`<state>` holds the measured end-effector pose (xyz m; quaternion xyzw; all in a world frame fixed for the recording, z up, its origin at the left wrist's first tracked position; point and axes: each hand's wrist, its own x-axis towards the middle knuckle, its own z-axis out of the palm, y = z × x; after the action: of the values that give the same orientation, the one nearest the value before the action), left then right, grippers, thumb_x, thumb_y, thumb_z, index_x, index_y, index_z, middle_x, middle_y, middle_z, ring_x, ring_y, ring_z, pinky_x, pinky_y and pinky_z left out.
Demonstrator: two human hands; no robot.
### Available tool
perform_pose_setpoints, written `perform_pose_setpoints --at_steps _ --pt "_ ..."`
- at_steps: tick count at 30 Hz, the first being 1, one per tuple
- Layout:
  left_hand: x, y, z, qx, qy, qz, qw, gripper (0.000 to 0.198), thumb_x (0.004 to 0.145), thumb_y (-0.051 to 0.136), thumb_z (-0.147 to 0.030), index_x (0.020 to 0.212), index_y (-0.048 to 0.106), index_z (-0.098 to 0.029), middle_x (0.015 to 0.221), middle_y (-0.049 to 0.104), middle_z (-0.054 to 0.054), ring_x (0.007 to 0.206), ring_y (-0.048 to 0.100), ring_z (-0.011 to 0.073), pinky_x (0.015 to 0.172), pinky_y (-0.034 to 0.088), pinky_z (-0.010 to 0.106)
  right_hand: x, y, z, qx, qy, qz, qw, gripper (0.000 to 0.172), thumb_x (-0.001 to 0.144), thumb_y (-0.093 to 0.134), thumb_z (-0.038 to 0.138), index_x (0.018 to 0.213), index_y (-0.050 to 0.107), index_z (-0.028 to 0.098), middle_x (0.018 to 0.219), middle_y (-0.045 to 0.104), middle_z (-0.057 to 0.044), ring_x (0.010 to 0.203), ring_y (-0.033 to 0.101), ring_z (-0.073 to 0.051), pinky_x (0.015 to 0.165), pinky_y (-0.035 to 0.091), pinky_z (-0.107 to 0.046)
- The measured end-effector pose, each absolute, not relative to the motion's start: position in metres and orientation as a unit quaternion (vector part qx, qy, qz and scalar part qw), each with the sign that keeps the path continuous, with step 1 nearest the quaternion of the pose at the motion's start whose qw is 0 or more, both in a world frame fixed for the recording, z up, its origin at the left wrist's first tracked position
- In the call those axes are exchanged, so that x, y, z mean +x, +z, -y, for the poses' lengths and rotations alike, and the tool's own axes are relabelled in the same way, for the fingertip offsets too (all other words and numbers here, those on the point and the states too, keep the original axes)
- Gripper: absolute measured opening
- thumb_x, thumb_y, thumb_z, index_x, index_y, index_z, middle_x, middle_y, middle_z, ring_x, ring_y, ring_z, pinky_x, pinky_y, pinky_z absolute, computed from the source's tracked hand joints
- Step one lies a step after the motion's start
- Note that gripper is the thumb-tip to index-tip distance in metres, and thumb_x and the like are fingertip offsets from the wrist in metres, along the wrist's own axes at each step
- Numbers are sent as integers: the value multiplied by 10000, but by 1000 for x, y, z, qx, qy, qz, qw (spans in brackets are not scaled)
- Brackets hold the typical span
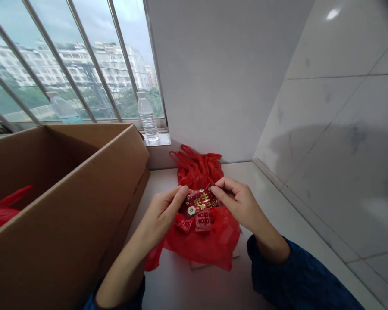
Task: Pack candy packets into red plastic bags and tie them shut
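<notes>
My left hand point(161, 215) and my right hand point(239, 202) both pinch a small red paper packet point(198, 202) printed with gold Chinese characters and a white flower. My left hand holds its left side, and my right hand holds its upper right corner. Just below the packet are small red double-happiness pieces point(203, 220) point(183, 224). Under my hands lies a crumpled red plastic bag point(210, 239), and a red bag with looped handles point(197, 170) lies behind them. A pale flat card point(213, 263) shows beneath the bag.
An open cardboard box point(67, 181) stands close on the left, with red plastic point(3, 211) inside. Plastic water bottles point(148, 118) point(62, 107) stand by the barred window. A marble-look tiled wall point(330, 129) rises along the right of the white counter point(187, 288).
</notes>
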<state>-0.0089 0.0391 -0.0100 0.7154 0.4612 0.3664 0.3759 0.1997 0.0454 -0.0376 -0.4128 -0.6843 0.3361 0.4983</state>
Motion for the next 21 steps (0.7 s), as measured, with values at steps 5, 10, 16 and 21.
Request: perform_pose_setpoints --at_steps 5,10,16,21 --pt "-13 -12 -44 742 356 -481 303 461 983 432 -493 647 451 -177 614 438 -30 578 395 116 540 311 233 202 -38 -47 -399 375 675 495 281 958 562 417 770 574 208 648 587 32 606 558 -124 582 441 -252" --pt "-15 -13 -46 734 368 -489 294 462 980 433 -492 644 465 -176 597 455 -28 561 409 117 533 309 237 202 -41 -50 -377 420 658 499 275 953 574 416 787 589 198 668 588 28 628 567 -121 612 473 -246" --pt "-21 -9 -45 723 349 -463 376 478 989 409 -519 728 577 -156 710 605 9 664 538 140 635 409 239 205 -41 -51 -417 376 624 543 255 940 586 403 795 590 193 662 574 34 613 566 -113 576 497 -217" --pt "-15 -9 -40 739 280 -435 432 414 952 521 -510 731 533 -159 678 522 -30 612 451 106 560 351 217 200 -44 -50 -442 332 635 539 256 956 550 436 860 597 204 666 608 31 539 581 -110 500 476 -209"
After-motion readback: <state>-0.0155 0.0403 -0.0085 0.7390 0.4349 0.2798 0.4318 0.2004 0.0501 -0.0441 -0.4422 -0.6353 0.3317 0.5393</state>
